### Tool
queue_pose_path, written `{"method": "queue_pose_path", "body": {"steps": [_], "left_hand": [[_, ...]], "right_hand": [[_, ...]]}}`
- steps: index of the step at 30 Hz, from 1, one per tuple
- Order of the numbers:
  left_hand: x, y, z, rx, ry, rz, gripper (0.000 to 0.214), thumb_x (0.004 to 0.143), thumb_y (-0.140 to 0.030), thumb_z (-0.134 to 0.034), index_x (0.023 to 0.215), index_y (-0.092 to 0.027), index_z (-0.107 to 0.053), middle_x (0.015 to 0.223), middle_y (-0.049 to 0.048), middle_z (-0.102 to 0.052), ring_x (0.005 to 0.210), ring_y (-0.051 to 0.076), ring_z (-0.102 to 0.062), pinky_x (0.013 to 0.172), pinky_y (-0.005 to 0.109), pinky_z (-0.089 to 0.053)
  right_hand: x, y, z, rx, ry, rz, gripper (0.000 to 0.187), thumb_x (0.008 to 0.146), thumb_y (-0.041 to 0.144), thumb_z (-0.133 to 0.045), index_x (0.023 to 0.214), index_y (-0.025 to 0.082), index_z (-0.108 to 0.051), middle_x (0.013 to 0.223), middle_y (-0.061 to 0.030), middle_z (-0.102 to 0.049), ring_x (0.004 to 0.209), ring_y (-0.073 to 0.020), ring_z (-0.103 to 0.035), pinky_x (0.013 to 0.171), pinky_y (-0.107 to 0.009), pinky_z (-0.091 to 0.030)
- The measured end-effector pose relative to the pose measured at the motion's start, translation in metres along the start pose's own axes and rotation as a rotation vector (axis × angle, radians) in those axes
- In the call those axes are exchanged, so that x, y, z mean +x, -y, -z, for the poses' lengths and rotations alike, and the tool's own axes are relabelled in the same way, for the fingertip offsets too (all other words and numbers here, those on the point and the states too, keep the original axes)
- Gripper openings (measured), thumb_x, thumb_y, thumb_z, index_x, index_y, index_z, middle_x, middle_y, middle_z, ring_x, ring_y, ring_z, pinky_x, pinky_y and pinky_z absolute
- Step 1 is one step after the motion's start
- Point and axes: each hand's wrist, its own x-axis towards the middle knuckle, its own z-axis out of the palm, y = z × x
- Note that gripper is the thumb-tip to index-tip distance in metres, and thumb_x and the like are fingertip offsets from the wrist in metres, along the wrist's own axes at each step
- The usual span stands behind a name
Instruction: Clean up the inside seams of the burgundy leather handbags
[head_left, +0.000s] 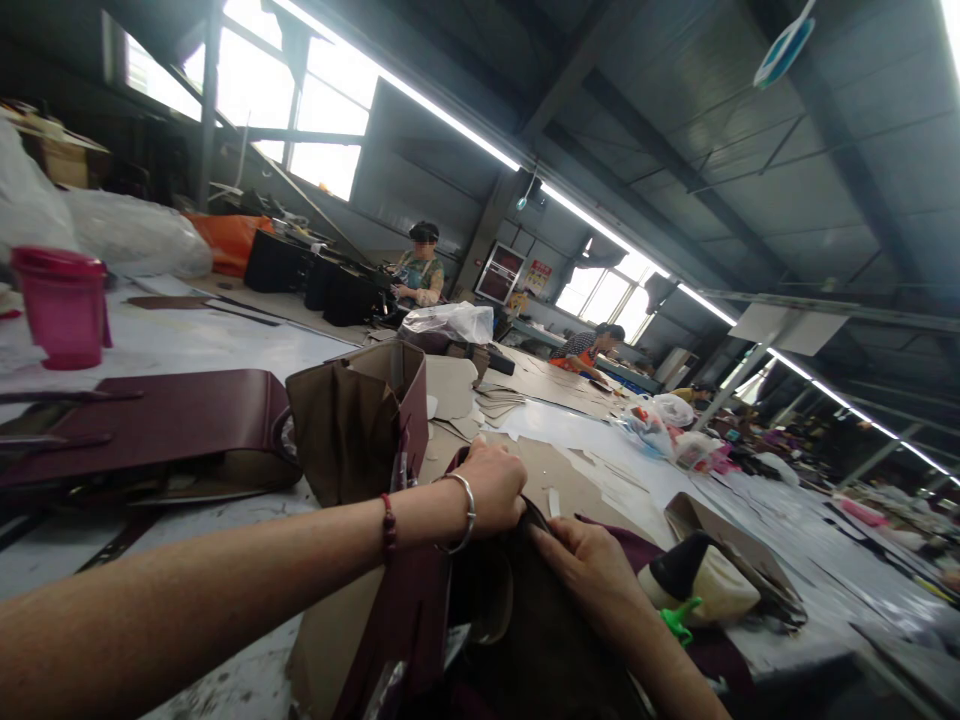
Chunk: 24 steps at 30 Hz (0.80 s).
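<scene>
Straight ahead, my left hand [491,487], with a silver bangle at its wrist, is closed on the upper edge of a dark lined bag [517,610]. Close beside it my right hand [589,565] pinches the same edge, thumb and fingers pressed together. The bag has a dark brown lining and a maroon outer side, and lies nearest my body. Just left of my left hand stands an open maroon handbag [356,420] with a brown inside. To the right of my right hand lies a white bottle [720,585] with a black end, by a small green nozzle [681,620].
A pink lidded cup [61,305] and another maroon bag [172,420] are at left. Cut card pieces [450,385] lie mid-table. A stiff brown piece [735,550] rests at right, plastic bags [675,430] beyond it. One person [422,268] sits across the table, another [589,348] leans over it.
</scene>
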Motion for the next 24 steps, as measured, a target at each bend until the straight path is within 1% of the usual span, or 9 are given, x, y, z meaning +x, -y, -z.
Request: {"method": "queue_pose_path", "body": {"steps": [8,12,16,18,21,22,24], "left_hand": [[-0.001,0.0,0.001,-0.013,-0.005,0.011,0.015,0.064,-0.017,-0.049,0.06,-0.012,-0.062,0.062,0.0105,-0.06,0.079,0.024,-0.053,0.074,0.039,-0.038],[0.0,0.0,0.001,-0.008,-0.005,0.006,0.016,0.065,-0.018,-0.049,0.06,-0.012,-0.062,0.063,0.0116,-0.061,0.078,0.025,-0.053,0.072,0.039,-0.038],[-0.002,0.002,0.0,0.01,0.009,-0.025,0.017,0.066,-0.02,-0.05,0.061,-0.011,-0.064,0.065,0.0125,-0.061,0.078,0.025,-0.052,0.072,0.039,-0.038],[-0.005,0.006,0.001,0.033,0.005,-0.072,0.017,0.068,-0.022,-0.051,0.064,-0.012,-0.065,0.072,0.0119,-0.063,0.084,0.025,-0.051,0.077,0.039,-0.035],[-0.013,0.013,0.006,0.068,-0.037,-0.178,0.016,0.07,-0.027,-0.054,0.071,-0.018,-0.066,0.096,0.0097,-0.061,0.099,0.025,-0.045,0.087,0.041,-0.029],[-0.017,0.014,0.01,0.064,-0.047,-0.192,0.015,0.071,-0.028,-0.055,0.074,-0.019,-0.067,0.104,0.0086,-0.058,0.102,0.025,-0.043,0.089,0.041,-0.027],[-0.027,0.014,0.019,0.03,-0.047,-0.161,0.017,0.071,-0.032,-0.056,0.079,-0.021,-0.066,0.112,0.0071,-0.054,0.105,0.024,-0.042,0.09,0.039,-0.027]], "right_hand": [[0.012,0.002,0.0,-0.105,0.024,0.007,0.037,0.075,0.042,-0.04,0.048,0.017,-0.039,0.045,0.0052,-0.03,0.045,-0.0079,-0.029,0.041,-0.02,-0.022],[0.014,0.004,0.001,-0.13,0.024,0.008,0.035,0.075,0.038,-0.039,0.047,0.017,-0.038,0.044,0.0048,-0.031,0.044,-0.008,-0.03,0.041,-0.02,-0.023],[0.012,0.01,0.0,-0.278,-0.054,-0.004,0.034,0.075,0.034,-0.039,0.046,0.017,-0.043,0.044,0.0022,-0.041,0.047,-0.01,-0.038,0.043,-0.021,-0.025],[0.011,0.013,-0.001,-0.323,-0.082,-0.009,0.034,0.076,0.034,-0.038,0.047,0.017,-0.047,0.047,-0.0002,-0.048,0.049,-0.0117,-0.043,0.045,-0.022,-0.026],[0.008,0.014,-0.003,-0.335,-0.107,-0.018,0.033,0.076,0.033,-0.038,0.05,0.017,-0.052,0.05,-0.0028,-0.053,0.051,-0.0137,-0.047,0.047,-0.022,-0.028],[0.007,0.014,-0.003,-0.34,-0.117,-0.022,0.033,0.076,0.032,-0.038,0.051,0.017,-0.053,0.05,-0.0033,-0.054,0.052,-0.014,-0.048,0.047,-0.022,-0.029],[0.003,0.012,-0.002,-0.35,-0.137,-0.035,0.033,0.076,0.031,-0.038,0.053,0.017,-0.055,0.052,-0.0043,-0.056,0.052,-0.0142,-0.049,0.049,-0.023,-0.03]]}}
